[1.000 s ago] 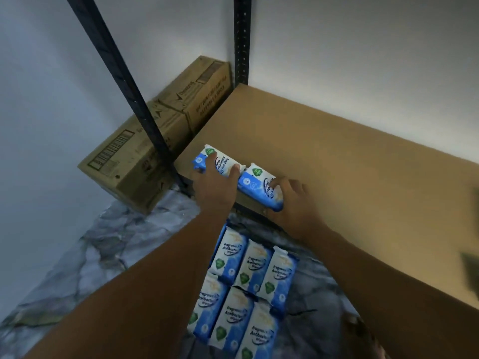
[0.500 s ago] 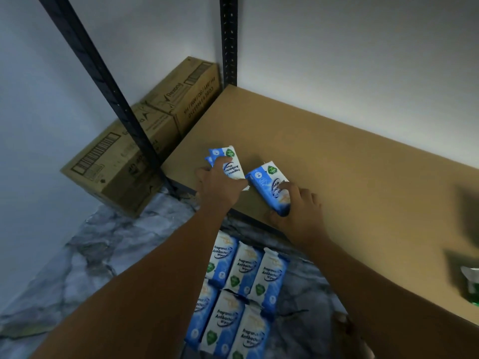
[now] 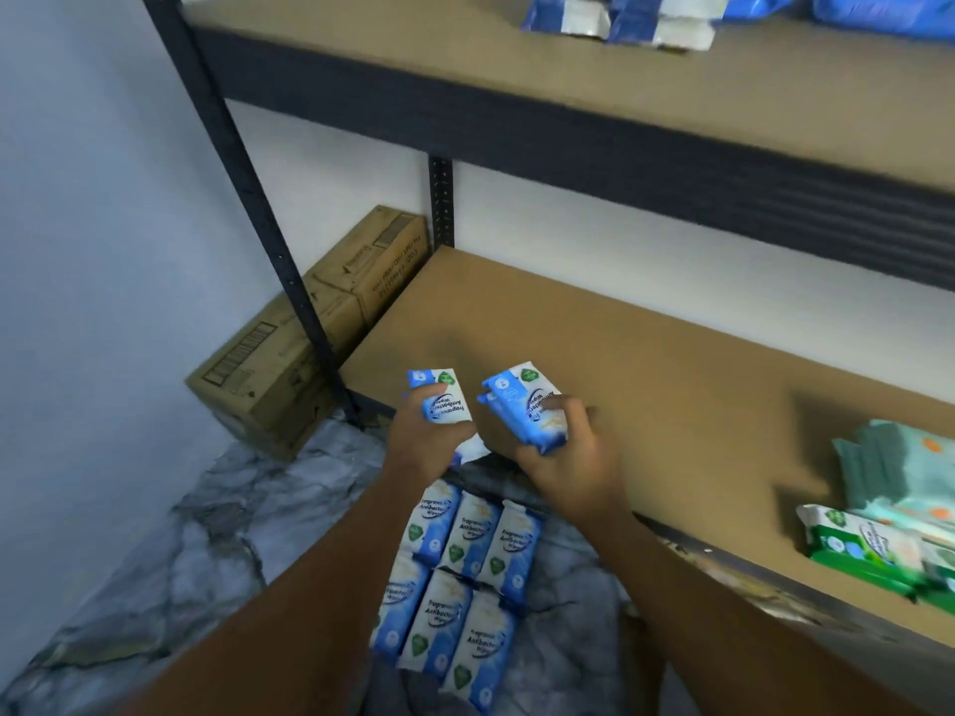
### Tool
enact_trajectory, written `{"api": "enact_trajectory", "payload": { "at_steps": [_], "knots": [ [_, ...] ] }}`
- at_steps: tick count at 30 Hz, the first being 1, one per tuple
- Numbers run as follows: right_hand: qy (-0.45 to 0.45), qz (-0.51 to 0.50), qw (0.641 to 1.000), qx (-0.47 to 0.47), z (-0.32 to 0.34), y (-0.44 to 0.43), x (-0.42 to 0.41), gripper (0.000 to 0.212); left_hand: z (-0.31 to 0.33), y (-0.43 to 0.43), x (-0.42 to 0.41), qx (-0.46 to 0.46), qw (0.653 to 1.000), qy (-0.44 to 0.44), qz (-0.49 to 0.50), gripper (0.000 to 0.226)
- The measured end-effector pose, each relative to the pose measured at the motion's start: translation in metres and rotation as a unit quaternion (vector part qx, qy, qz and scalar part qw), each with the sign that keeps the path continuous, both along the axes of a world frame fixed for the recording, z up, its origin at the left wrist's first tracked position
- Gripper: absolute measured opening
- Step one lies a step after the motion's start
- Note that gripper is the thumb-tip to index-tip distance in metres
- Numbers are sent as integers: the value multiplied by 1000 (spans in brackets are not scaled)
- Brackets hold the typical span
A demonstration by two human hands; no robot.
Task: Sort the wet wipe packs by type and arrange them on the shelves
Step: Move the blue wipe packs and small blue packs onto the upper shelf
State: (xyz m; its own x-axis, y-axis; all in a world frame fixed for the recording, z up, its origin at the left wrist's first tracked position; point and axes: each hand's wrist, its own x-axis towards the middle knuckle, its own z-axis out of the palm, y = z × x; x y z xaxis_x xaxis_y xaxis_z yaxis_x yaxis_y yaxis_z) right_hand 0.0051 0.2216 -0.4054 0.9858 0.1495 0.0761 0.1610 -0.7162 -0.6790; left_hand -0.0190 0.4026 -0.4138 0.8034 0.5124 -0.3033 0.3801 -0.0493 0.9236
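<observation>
View: head
Left hand (image 3: 429, 447): grip curled round a blue antibacterial wipe pack (image 3: 445, 397), over the lower shelf's (image 3: 672, 379) front left corner.
Right hand (image 3: 573, 457): grip curled round a second blue pack (image 3: 527, 405), just beside the first.
Likely done: green packs (image 3: 868, 555) at the shelf's right end.
Remaining: floor packs (image 3: 460, 571) below the shelf's front edge.

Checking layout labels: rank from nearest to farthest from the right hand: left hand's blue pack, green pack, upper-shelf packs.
1. Blue pack in the left hand, just left of the right hand.
2. Green pack, farther right on the same shelf.
3. Upper-shelf packs, well above, at the frame's top.
</observation>
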Motion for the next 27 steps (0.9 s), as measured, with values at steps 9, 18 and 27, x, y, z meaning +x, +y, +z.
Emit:
{"api": "enact_trajectory", "payload": {
  "at_steps": [9,18,27],
  "knots": [
    [-99,11,993,65,144,-22,-65,55,176,-12,-69,68,987,-140,-40,53],
    [-199,27,969,142,260,-62,-95,53,305,-50,-103,91,964,-239,-66,54],
    [-217,-74,973,40,312,-139,-38,50,333,-120,-46,88,960,-207,-166,55]
  ]
}}
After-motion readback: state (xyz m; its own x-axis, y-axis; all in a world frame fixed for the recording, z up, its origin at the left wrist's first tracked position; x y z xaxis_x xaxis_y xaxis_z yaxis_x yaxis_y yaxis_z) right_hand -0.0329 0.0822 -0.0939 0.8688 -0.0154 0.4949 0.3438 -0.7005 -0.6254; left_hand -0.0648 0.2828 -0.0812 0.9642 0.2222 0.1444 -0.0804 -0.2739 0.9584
